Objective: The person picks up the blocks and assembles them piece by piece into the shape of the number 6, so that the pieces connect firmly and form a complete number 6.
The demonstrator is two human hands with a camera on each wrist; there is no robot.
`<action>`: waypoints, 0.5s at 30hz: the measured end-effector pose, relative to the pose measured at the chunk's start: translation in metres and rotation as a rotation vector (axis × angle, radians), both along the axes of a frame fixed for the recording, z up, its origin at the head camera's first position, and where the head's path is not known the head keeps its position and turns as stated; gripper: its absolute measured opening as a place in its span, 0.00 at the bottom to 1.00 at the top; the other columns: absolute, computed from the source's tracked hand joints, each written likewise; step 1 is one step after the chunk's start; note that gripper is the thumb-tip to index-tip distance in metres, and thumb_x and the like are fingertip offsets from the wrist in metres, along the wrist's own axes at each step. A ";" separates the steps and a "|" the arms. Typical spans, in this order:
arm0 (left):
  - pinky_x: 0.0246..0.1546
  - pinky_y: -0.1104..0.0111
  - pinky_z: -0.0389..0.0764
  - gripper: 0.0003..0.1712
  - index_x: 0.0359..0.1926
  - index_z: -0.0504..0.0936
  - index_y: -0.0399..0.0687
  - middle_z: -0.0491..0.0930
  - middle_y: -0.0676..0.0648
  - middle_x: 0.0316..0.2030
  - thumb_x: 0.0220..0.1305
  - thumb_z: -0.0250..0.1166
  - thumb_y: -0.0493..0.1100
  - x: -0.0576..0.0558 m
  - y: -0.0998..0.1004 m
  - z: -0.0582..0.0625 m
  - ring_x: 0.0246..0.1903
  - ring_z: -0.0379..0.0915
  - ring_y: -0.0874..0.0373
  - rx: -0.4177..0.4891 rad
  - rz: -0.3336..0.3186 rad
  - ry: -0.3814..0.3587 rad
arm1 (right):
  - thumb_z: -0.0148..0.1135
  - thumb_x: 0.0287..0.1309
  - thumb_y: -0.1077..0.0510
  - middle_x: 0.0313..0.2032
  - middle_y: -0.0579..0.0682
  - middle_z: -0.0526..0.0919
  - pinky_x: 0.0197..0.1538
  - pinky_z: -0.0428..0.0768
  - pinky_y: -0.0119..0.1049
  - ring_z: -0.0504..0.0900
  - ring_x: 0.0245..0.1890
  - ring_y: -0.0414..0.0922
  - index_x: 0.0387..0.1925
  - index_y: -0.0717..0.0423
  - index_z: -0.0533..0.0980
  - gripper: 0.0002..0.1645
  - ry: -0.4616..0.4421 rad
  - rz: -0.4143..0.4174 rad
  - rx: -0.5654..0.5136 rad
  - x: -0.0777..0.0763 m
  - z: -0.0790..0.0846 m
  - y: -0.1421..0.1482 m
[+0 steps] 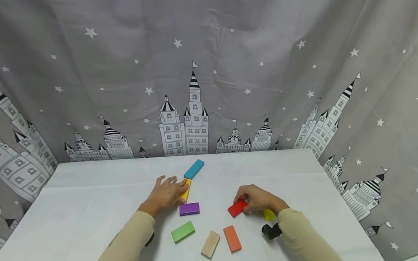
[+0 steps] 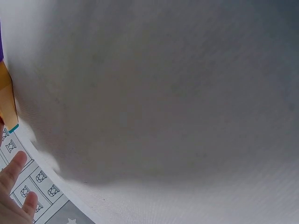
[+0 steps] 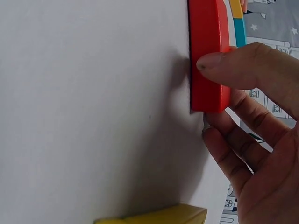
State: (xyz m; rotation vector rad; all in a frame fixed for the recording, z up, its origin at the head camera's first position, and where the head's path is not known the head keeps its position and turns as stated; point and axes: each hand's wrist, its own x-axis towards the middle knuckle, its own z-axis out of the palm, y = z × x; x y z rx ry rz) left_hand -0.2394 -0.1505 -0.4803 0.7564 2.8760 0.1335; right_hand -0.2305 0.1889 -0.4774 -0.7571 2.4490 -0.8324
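My left hand (image 1: 165,193) reaches over a yellow-orange block (image 1: 186,193), pinching it between thumb and index finger while the other fingers stay spread. A blue block (image 1: 194,169) lies end to end with it at the far side, and a purple block (image 1: 189,209) is by its near end. On the right, my right hand (image 1: 259,198) grips a red block (image 1: 236,209), with the thumb on its face in the right wrist view. Partly hidden under the right wrist is a bright yellow block (image 1: 268,214).
Nearer the front lie a green block (image 1: 183,232), a plain wooden block (image 1: 210,244) and an orange block (image 1: 232,239). The white table (image 1: 89,195) ends at the back against a grey curtain (image 1: 123,51) printed with castles and stars.
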 end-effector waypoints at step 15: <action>0.65 0.39 0.50 0.33 0.66 0.72 0.53 0.66 0.49 0.68 0.61 0.63 0.57 -0.001 -0.002 -0.004 0.67 0.58 0.39 0.011 -0.016 0.025 | 0.72 0.47 0.67 0.37 0.42 0.78 0.42 0.75 0.31 0.72 0.39 0.42 0.41 0.53 0.82 0.17 0.048 0.045 -0.014 -0.006 -0.001 -0.018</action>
